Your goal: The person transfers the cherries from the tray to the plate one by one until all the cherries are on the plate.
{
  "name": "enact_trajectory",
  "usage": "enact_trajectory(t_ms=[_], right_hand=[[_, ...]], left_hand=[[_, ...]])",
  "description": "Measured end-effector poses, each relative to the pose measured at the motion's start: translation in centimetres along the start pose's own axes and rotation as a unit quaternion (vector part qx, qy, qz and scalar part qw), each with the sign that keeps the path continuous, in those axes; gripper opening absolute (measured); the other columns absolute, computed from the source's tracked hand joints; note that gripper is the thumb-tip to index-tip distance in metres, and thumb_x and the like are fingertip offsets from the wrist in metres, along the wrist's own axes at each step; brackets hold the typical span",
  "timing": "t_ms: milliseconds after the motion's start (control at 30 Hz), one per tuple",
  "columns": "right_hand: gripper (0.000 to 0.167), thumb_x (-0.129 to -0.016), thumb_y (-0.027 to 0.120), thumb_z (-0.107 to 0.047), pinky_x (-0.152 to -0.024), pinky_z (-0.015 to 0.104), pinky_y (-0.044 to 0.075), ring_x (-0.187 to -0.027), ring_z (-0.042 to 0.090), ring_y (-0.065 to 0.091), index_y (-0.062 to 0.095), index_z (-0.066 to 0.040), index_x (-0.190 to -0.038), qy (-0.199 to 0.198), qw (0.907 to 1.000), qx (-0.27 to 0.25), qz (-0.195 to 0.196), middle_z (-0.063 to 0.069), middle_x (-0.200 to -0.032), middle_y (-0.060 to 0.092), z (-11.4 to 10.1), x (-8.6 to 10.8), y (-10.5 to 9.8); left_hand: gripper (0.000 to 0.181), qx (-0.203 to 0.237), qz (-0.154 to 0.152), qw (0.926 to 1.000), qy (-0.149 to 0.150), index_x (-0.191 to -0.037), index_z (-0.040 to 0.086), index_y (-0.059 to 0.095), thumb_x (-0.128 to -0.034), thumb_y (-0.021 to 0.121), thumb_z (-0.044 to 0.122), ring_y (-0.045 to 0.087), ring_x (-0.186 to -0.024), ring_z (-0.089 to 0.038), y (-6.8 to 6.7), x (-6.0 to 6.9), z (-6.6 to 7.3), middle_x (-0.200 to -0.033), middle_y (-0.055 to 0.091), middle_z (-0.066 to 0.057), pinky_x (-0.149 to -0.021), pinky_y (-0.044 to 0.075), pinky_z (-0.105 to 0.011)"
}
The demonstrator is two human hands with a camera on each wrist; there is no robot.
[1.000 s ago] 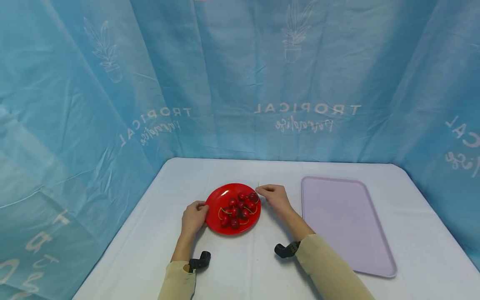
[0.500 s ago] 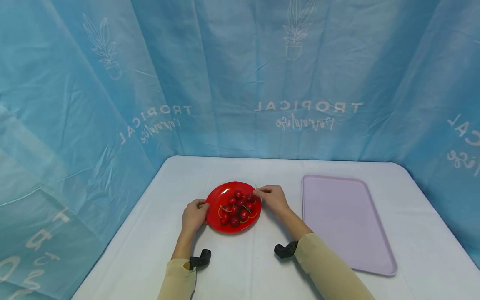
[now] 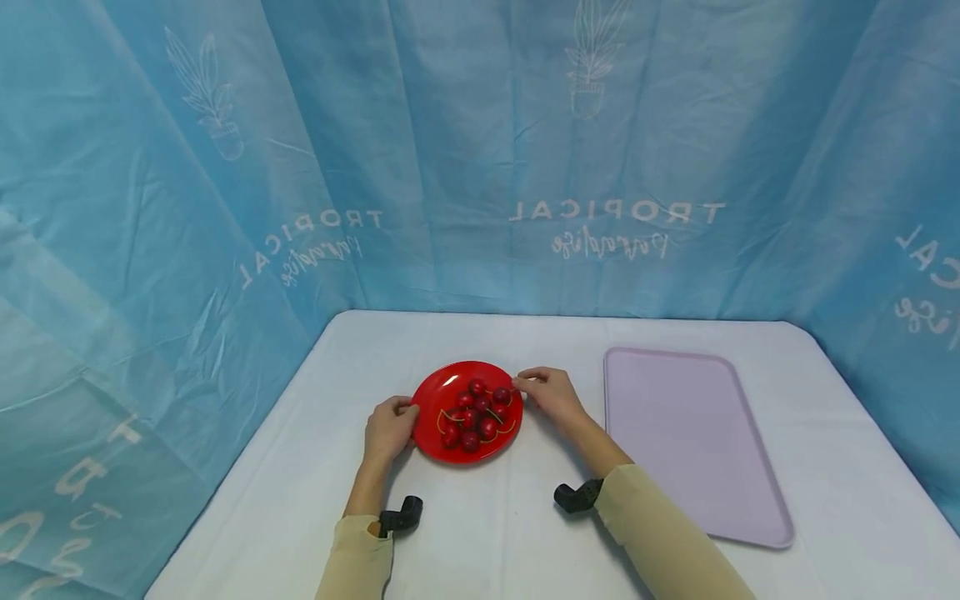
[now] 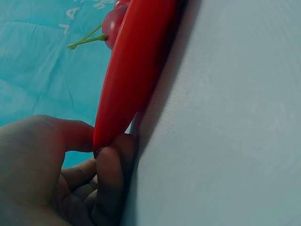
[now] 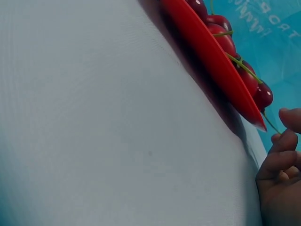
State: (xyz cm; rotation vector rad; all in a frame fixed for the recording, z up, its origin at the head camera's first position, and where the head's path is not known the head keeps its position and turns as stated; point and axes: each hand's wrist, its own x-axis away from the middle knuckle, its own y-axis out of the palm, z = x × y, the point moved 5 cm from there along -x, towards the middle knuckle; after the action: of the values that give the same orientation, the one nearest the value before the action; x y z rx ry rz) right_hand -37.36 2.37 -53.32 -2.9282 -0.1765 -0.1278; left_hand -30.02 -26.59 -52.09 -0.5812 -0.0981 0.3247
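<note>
On the white tabletop lies a red plate point(image 3: 433, 396) bearing several dark red cherries point(image 3: 469, 441) with green stems. My left hand point(image 3: 387, 431) holds the plate's left rim; in the left wrist view its thumb point(image 4: 77, 135) is on one side of the rim and fingers on the other. By the upper right rim is my right hand point(image 3: 553, 395), its fingers bent loosely. In the right wrist view, the thumb stands slightly apart from the fingers, beside the stem end of a cherry point(image 5: 263, 95) that rests on the plate.
To the right lies a pale purple tray point(image 3: 686, 442) on the white table point(image 3: 465, 542). Blue curtains point(image 3: 450, 150) with printed lettering hang behind the table and at both sides. Each wrist wears a black camera.
A stem that stood up at my right fingertips now lies low toward the right, its cherry on the plate. My right hand has shifted slightly right. My left hand keeps its hold.
</note>
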Motion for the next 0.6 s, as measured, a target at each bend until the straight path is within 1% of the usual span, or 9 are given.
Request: enact_trajectory(t_ms=[100, 233, 367, 500, 600], right_hand=[[0.04, -0.085, 0.072, -0.031, -0.053, 0.026, 0.045, -0.058, 0.018, 0.049, 0.066, -0.007, -0.116, -0.004, 1.0, -0.005, -0.008, 0.012, -0.071, 0.058, 0.0, -0.1, -0.3], [0.048, -0.086, 0.07, -0.032, -0.052, 0.026, 0.045, -0.057, 0.018, 0.049, 0.061, -0.003, -0.124, -0.002, 0.9999, -0.01, -0.011, 0.011, -0.07, 0.059, 0.3, -0.1, -0.7], [0.048, -0.087, 0.07, -0.031, -0.052, 0.026, 0.045, -0.056, 0.017, 0.049, 0.06, -0.004, -0.125, -0.004, 0.9998, -0.01, -0.018, 0.01, -0.07, 0.059, 0.5, -0.2, -1.0], [0.048, -0.087, 0.07, -0.03, -0.053, 0.026, 0.044, -0.055, 0.016, 0.048, 0.059, -0.005, -0.126, 0.007, 0.9995, -0.009, -0.028, 0.01, -0.072, 0.061, 0.8, 0.0, -1.2], [0.05, -0.086, 0.07, -0.032, -0.054, 0.026, 0.044, -0.056, 0.018, 0.048, 0.058, -0.006, -0.128, 0.014, 0.9992, 0.001, -0.036, 0.01, -0.075, 0.061, 0.9, 0.2, -1.5]], left_hand=[[0.032, 0.003, -0.005, 1.0, 0.002, -0.115, 0.0, 0.064, -0.0924, 0.056, 0.021, 0.059, -0.055, -0.017, 0.1, -0.1, 0.3, -0.095, 0.067, -0.012, -0.047, 0.05, -0.024], [0.033, 0.004, -0.01, 0.9999, 0.001, -0.116, 0.0, 0.064, -0.0928, 0.055, 0.022, 0.059, -0.053, -0.016, 0.5, -0.2, 0.5, -0.095, 0.067, -0.012, -0.048, 0.051, -0.025], [0.033, 0.006, -0.012, 0.9999, -0.001, -0.117, 0.0, 0.064, -0.0928, 0.055, 0.022, 0.059, -0.052, -0.016, 0.9, -0.3, 0.5, -0.095, 0.067, -0.012, -0.049, 0.051, -0.026], [0.033, 0.004, -0.014, 0.9999, 0.0, -0.116, 0.0, 0.064, -0.0925, 0.055, 0.021, 0.059, -0.052, -0.016, 0.9, -0.3, 0.3, -0.095, 0.067, -0.012, -0.049, 0.052, -0.028], [0.032, 0.002, -0.009, 1.0, 0.003, -0.115, 0.001, 0.065, -0.0919, 0.054, 0.02, 0.059, -0.051, -0.017, 0.9, -0.2, 0.1, -0.092, 0.067, -0.011, -0.048, 0.052, -0.027]])
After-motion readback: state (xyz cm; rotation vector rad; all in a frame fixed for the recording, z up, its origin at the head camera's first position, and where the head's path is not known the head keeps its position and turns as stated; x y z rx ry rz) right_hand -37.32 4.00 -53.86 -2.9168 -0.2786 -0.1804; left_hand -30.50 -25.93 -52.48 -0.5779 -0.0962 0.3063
